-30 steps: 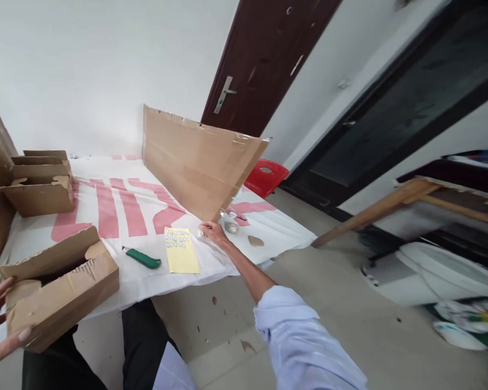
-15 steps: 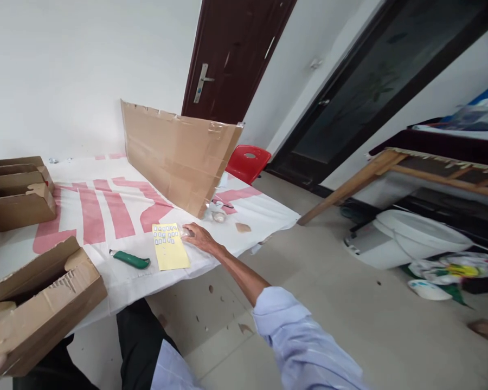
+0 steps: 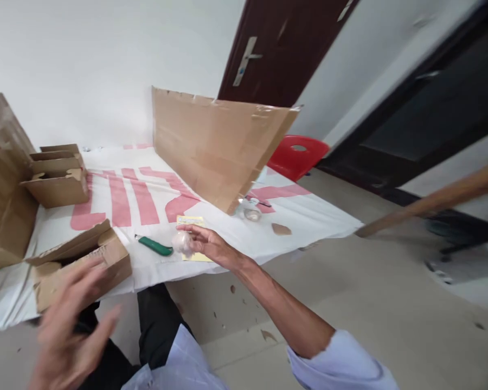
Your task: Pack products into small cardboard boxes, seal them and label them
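Observation:
My right hand (image 3: 209, 245) is raised over the table edge, fingers pinched round a small pale rounded object (image 3: 181, 241) that I cannot name. It hovers above a yellow sheet (image 3: 192, 238), mostly hidden behind it. A green-handled knife (image 3: 155, 246) lies just left of it. My left hand (image 3: 71, 319) is blurred low at the left, fingers spread, holding nothing, in front of a small open cardboard box (image 3: 85, 262).
A large cardboard panel (image 3: 215, 146) stands upright on the white-and-red table cover (image 3: 122, 200). More cardboard boxes (image 3: 59, 173) sit at the left. A small glass item (image 3: 252, 214) and a cardboard scrap (image 3: 281, 229) lie at the right. Red stool (image 3: 296, 157) behind.
My right hand lifted the pale object off the table and drew it toward me. My left hand let go of the near cardboard box and rose, fingers spread.

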Demonstrator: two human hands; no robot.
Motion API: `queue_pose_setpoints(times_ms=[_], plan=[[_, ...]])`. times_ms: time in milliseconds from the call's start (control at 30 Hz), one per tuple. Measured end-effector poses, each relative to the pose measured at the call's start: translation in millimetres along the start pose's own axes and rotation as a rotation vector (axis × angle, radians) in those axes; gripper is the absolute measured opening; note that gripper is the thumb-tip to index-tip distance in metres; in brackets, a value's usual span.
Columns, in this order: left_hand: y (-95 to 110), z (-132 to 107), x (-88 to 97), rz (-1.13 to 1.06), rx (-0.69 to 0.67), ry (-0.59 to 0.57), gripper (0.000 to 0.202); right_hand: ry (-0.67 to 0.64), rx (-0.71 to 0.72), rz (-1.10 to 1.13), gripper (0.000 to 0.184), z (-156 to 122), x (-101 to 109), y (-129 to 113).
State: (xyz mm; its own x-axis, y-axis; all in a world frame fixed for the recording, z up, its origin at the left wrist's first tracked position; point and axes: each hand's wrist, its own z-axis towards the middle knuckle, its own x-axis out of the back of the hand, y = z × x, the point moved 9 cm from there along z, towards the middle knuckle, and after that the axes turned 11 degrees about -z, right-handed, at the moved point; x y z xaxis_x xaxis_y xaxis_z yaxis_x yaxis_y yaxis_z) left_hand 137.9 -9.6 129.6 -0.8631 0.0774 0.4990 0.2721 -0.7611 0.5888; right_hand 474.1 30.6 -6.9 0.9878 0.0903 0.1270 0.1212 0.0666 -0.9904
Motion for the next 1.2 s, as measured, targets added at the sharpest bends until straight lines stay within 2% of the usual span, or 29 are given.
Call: queue_pose_setpoints(times_ms=[67, 100, 133, 200, 333, 533, 600, 700, 800, 900, 1100, 1200], plan=[[9.3, 2.7, -51.4, -0.154, 0.046, -0.245, 0.067, -0.202, -0.030, 0.119, 0.077, -11.2, -56.7, -15.3], [9.3, 3.2, -71.9, -0.219, 0.072, -0.344, 0.074, -0.270, -0.037, 0.163, 0.079, -16.3, -78.4, -21.1], [7.6, 3.4, -86.6, -0.282, 0.091, -0.411, 0.075, -0.314, -0.036, 0.194, 0.080, -20.3, -95.2, -25.6], [-0.6, 2.6, -99.5, -0.375, 0.128, -0.446, 0.063, -0.351, -0.025, 0.211, 0.080, -25.2, -116.2, -30.2], [-15.8, -6.2, -90.8, -0.432, 0.173, -0.338, 0.035, -0.281, 0.029, 0.067, 0.073, -29.3, -125.1, -36.7], [-24.3, -16.2, -65.9, -0.383, 0.230, -0.101, 0.026, -0.159, 0.199, -0.199, 0.063, -44.8, -134.5, -63.9], [-23.2, -16.9, -62.3, -0.393, 0.226, -0.069, 0.025, -0.132, 0.235, -0.263, 0.069, -48.9, -136.0, -68.7], [-17.7, -16.7, -59.7, -0.401, 0.182, -0.054, 0.027, -0.178, 0.213, -0.187, 0.082, -49.0, -136.1, -68.4], [-8.2, -15.5, -60.6, -0.375, 0.100, -0.074, 0.029, -0.207, 0.144, -0.033, 0.070, -43.5, -132.3, -67.5], [-3.2, -14.1, -61.8, -0.334, 0.061, -0.075, 0.030, -0.166, 0.145, -0.080, 0.061, -40.3, -131.8, -72.2], [-6.2, -13.6, -66.7, -0.400, 0.138, -0.051, 0.023, -0.060, 0.207, -0.144, 0.059, -47.3, -134.6, -75.7], [-10.5, -14.4, -71.4, -0.443, 0.203, -0.052, 0.021, -0.094, 0.173, -0.075, 0.072, -49.0, -134.1, -68.6]])
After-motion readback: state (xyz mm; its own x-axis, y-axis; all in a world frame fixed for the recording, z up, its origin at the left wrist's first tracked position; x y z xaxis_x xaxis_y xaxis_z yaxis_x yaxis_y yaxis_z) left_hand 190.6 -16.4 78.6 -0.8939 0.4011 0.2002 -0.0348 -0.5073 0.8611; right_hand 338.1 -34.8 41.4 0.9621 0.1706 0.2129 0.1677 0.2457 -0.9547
